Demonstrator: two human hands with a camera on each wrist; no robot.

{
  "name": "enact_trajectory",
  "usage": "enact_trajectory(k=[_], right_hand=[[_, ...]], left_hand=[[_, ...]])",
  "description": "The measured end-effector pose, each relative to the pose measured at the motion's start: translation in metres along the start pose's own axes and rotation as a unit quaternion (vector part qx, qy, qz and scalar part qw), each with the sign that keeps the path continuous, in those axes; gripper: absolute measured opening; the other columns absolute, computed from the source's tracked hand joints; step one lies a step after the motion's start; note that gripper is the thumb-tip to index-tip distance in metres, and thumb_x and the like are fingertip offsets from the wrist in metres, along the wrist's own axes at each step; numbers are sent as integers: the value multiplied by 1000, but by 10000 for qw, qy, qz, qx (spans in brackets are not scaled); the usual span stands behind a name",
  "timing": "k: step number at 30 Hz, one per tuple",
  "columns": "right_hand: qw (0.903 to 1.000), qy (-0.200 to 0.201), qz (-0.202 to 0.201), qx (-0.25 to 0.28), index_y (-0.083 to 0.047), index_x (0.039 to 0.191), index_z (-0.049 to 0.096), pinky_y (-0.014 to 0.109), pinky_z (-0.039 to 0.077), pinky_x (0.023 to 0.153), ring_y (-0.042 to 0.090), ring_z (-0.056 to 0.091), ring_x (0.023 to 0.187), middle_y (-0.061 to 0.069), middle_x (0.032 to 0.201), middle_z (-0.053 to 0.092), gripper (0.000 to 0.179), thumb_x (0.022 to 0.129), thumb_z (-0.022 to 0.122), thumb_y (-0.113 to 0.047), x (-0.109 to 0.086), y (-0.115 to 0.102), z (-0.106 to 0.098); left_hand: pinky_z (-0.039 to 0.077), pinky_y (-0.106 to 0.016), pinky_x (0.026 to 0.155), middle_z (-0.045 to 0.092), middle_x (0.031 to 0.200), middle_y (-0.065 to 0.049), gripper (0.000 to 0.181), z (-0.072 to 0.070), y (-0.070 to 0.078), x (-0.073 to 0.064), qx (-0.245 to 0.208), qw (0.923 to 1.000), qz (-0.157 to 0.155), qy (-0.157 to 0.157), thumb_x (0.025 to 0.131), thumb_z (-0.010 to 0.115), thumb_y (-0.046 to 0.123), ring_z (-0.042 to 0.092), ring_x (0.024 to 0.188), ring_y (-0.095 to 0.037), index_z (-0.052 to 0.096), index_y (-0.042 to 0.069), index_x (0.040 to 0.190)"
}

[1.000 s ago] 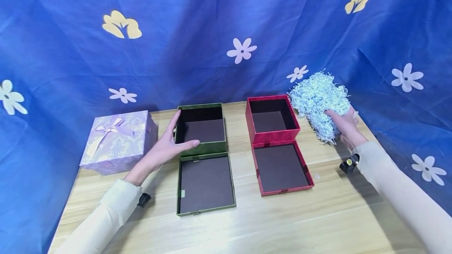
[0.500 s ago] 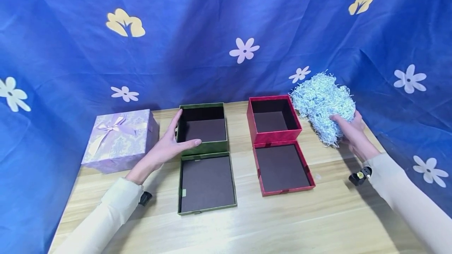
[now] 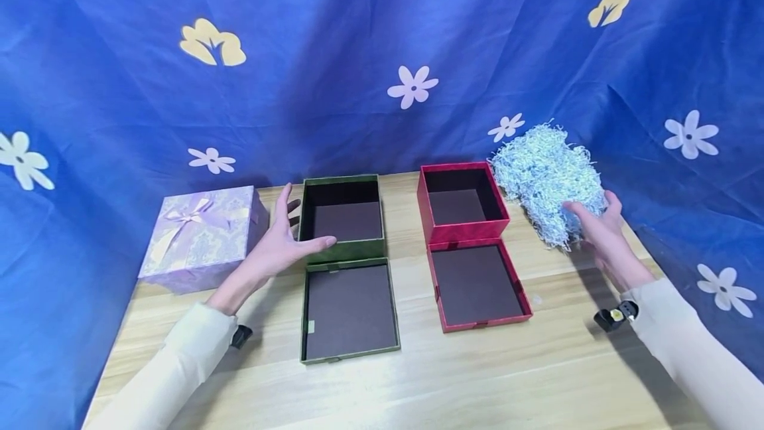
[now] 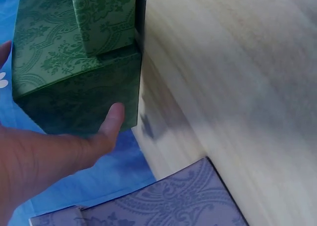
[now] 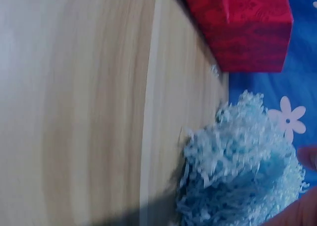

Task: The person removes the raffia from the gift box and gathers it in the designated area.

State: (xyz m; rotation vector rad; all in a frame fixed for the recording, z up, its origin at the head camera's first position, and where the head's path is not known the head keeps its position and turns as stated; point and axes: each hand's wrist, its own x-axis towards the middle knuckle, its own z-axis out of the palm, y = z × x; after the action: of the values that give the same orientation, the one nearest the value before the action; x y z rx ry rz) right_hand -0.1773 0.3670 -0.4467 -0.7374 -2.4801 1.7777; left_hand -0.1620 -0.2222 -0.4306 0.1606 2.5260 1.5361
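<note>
My left hand (image 3: 276,244), thumb and fingers spread, is at the left side of the open green box (image 3: 343,251). The thumb overlaps the box's front wall in the head view. In the left wrist view the thumb (image 4: 113,122) lies over the patterned side of the green box (image 4: 64,62). My right hand (image 3: 609,237) is at the near right edge of a fluffy pile of light-blue shredded paper (image 3: 546,171), thumb and forefinger apart. Only fingertips (image 5: 308,156) and part of the hand show beside the shredded paper (image 5: 237,151) in the right wrist view.
The green lid (image 3: 351,310) lies inside up in front of its box. An open red box (image 3: 465,231) stands left of the shredded paper, its lid (image 3: 477,284) before it. A lilac gift box (image 3: 197,237) with a bow sits at left. Blue cloth (image 3: 358,52) hangs behind the table.
My right hand has drawn back to the right, toward the edge of the shredded paper. My left fingers have moved left, off the green box's rim.
</note>
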Motion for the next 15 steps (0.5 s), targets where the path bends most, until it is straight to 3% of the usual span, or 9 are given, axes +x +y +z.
enact_trajectory(k=[5, 6, 7, 9, 13, 15], right_hand=[[9961, 688, 34, 547, -30, 174, 1, 34, 38, 114, 25, 31, 141, 11, 176, -4, 103, 103, 74, -39, -17, 5, 1], [9940, 810, -12, 731, -31, 173, 4, 34, 30, 118, 23, 23, 145, 10, 175, -1, 100, 103, 74, -36, -20, 5, 1], [9917, 902, -46, 918, -32, 173, 7, 32, 23, 120, 20, 24, 144, 8, 174, 2, 96, 103, 74, -34, -22, 5, 2], [9864, 1033, -130, 1270, -33, 171, 13, 30, 26, 115, 15, 27, 134, 5, 170, 6, 90, 103, 73, -29, -26, 2, 3], [9738, 926, -176, 2069, -36, 165, 18, 28, 27, 108, 10, 27, 134, 1, 164, 9, 81, 105, 70, -21, -34, -9, 4], [9659, 768, -148, 2470, -37, 161, 20, 25, 33, 101, 9, 29, 135, -1, 160, 13, 76, 107, 70, -18, -38, -15, 4]], left_hand=[[28, -69, 123, 4, 179, -20, 135, 1, 4, -4, -14, 9999, 161, -42, 91, 92, 38, 17, 161, -51, -15, 30, 174], [29, -69, 122, 5, 179, -21, 134, 1, 5, -5, -39, 9998, 169, -60, 91, 92, 38, 17, 161, -50, -13, 30, 174], [30, -69, 122, 6, 179, -20, 133, 0, 6, -5, -51, 9998, 186, -57, 91, 92, 37, 17, 161, -49, -12, 30, 175], [31, -69, 122, 10, 179, -21, 131, -2, 7, -7, -139, 9997, 223, -13, 92, 91, 35, 18, 162, -47, -9, 29, 175], [33, -66, 122, 13, 178, -22, 127, -8, 11, -8, -387, 9986, 319, 139, 93, 90, 29, 20, 162, -44, -6, 27, 176], [34, -64, 122, 13, 178, -22, 126, -11, 12, -9, -497, 9980, 356, 187, 93, 90, 27, 20, 162, -44, -6, 26, 176]])
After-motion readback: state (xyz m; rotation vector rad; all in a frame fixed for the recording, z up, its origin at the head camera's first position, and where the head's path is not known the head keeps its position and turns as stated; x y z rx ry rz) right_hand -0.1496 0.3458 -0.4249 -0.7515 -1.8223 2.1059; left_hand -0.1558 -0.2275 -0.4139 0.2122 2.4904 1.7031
